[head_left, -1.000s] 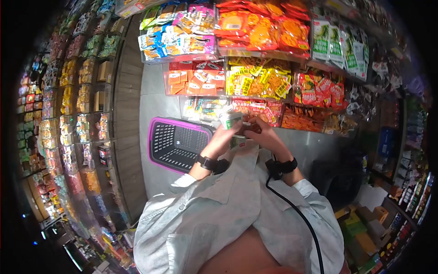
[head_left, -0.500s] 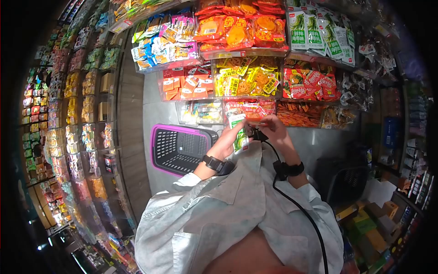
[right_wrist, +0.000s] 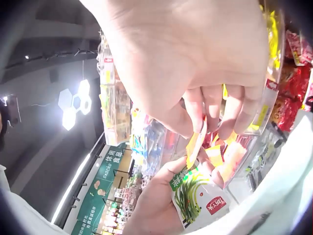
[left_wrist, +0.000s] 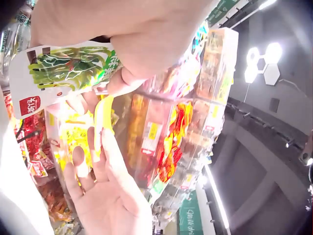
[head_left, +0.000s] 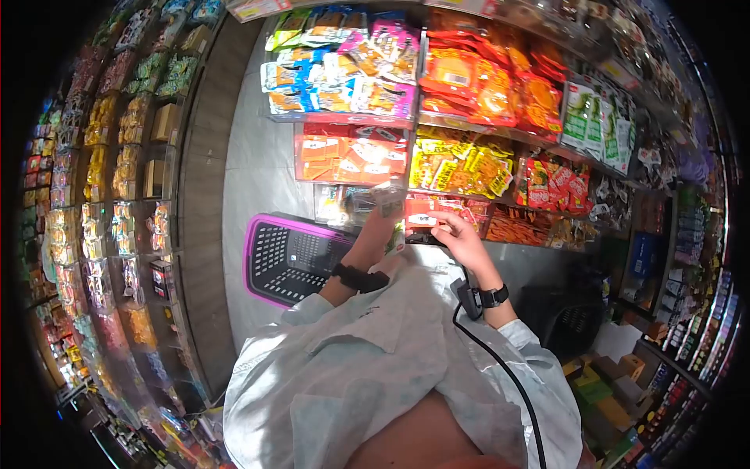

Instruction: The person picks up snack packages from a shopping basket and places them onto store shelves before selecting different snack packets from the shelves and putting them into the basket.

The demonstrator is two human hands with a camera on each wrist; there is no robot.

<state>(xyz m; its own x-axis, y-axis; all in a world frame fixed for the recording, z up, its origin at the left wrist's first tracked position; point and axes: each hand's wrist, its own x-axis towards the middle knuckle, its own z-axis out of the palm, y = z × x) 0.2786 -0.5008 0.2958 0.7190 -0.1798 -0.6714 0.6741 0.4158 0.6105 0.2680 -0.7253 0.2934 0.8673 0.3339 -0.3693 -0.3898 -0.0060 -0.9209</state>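
Note:
In the head view my left hand (head_left: 373, 238) grips a white and green snack packet (head_left: 398, 237), seen mostly edge-on. The left wrist view shows this packet's (left_wrist: 68, 73) front, with green strands and a red logo. My right hand (head_left: 462, 241) pinches a small orange-red packet (head_left: 422, 213) between thumb and fingers. From the right wrist, the small packet (right_wrist: 196, 144) appears thin and on edge, just above the white and green packet (right_wrist: 198, 198). The left fingertips are right at its lower end. Both hands are close together in front of the shirt.
A black basket with a purple rim (head_left: 248, 250) stands on the grey floor at left. Ahead are tiered clear bins of orange-red packets (head_left: 351, 152), yellow packets (head_left: 461, 166) and red packets (head_left: 555, 184). Shelves of snacks (head_left: 101, 195) line the left. A black cable (head_left: 508, 371) hangs from the right wrist.
The white and green packet, facing the head camera half a second ago, has turned edge-on. The orange-red packet now shows its face at the right fingertips. The head view has shifted slightly.

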